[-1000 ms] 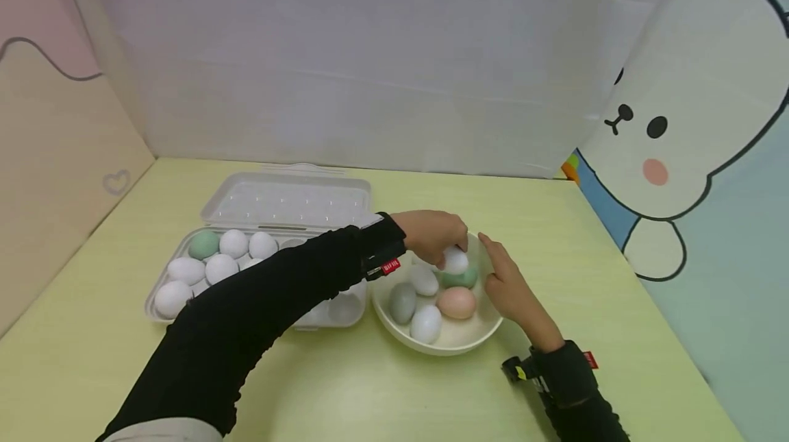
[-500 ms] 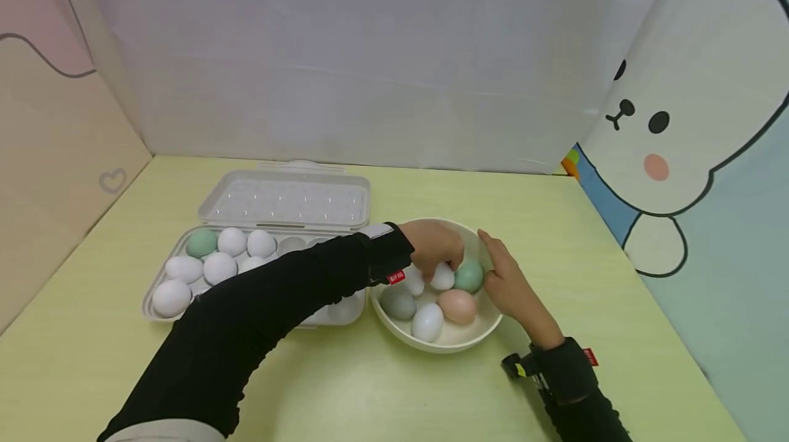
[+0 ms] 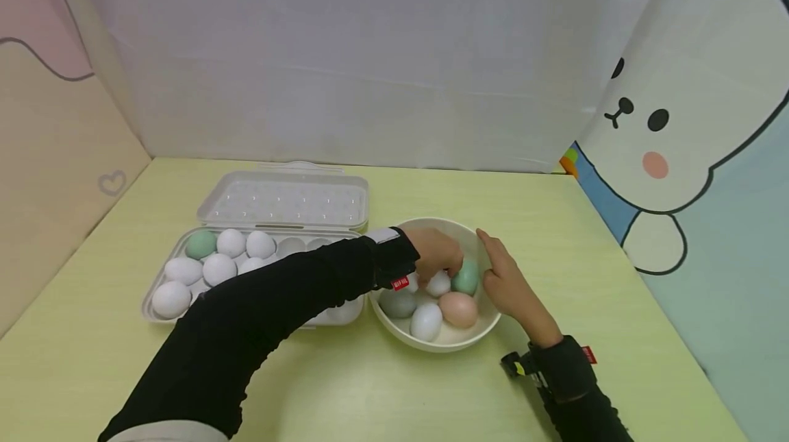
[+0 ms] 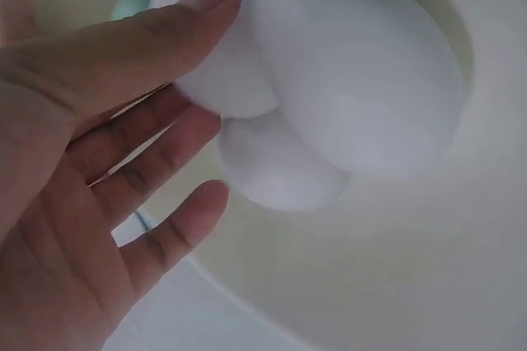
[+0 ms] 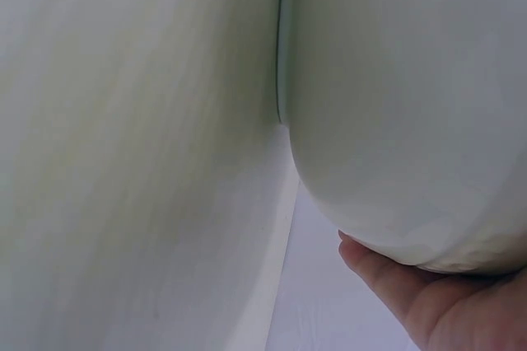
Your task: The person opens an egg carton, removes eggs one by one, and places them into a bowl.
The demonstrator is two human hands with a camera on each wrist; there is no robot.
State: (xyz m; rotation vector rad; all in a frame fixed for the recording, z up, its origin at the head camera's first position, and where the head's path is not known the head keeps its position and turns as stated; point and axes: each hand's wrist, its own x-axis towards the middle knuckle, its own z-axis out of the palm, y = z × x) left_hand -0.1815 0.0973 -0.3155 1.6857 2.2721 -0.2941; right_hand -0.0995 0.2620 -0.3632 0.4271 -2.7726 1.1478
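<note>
My L hand (image 3: pixel 439 250) is down in the cream bowl (image 3: pixel 431 344), thumb & fingertips pinching a white egg (image 3: pixel 438 284), prob. lightly. R hand (image 3: pixel 508 284) is against the bowl's R side; can't tell if it grips the rim or just braces. Egg looks smooth & stiff; I'd guess light, a bit slippery, apt to roll, maybe fragile. Best hold: round the widest part, thumb opp. fingers, no hard squeeze. L wrist cam shows the thumb laid across the egg + a second white egg (image 4: pixel 284 174) tucked beside it, which I can't make out from head cam. R wrist cam adds fingertip contact w/ bowl's outer wall; only head cam gets the open carton (image 3: pixel 286 201).
</note>
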